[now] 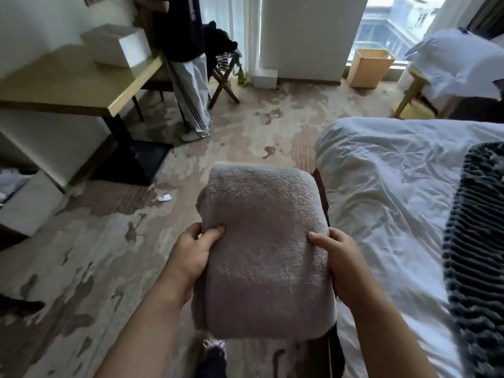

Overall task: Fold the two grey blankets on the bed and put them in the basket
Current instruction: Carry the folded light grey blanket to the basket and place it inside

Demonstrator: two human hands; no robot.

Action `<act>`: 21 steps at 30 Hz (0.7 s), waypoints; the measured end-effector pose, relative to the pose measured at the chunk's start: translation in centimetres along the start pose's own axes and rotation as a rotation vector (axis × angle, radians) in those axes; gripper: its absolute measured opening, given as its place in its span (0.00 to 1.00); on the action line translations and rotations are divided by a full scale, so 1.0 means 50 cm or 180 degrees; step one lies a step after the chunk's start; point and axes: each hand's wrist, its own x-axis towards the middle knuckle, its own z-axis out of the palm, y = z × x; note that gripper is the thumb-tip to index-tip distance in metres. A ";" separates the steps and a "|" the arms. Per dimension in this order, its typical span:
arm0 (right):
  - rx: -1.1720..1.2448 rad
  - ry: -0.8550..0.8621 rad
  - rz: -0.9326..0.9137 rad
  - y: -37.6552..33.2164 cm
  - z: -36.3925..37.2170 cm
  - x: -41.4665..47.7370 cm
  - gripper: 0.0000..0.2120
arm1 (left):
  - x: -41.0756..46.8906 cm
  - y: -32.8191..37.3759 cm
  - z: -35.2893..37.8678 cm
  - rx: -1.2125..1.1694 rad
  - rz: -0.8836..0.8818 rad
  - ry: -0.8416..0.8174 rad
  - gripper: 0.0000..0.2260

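- Head view, task item: a folded light grey fleece blanket is held up in front of the person. It is over the patterned beige carpet floor, just beside the near corner of the bed.
- Left hand: grips the blanket's left edge, thumb pressed on top, fingers curled out of sight underneath.
- Right hand: grips the right edge the same way, thumb on top, fingers hidden below.
- Something dark shows under the blanket's right side; what it is cannot be told.
- Bed with crumpled white duvet: to the right of the held blanket.
- Second task item: a dark grey ribbed blanket lies on the bed at the right frame edge, partly cut off.
- Tan square open-topped container: on the floor by the window, well apart from the hands.
- Beige worktop: at the left, carrying a white rectangular box.
- A person in a dark top and pale striped trousers stands beside the worktop.
- Wooden folding stool: just right of that person, with dark clothing piled on it.
- Crumpled white paper scrap: on the floor, left of the held blanket.
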 end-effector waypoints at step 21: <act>0.0282 0.1588 -0.0026 -0.392 -0.014 1.024 0.12 | 1.102 0.387 0.549 0.0699 0.0375 -0.1319 0.05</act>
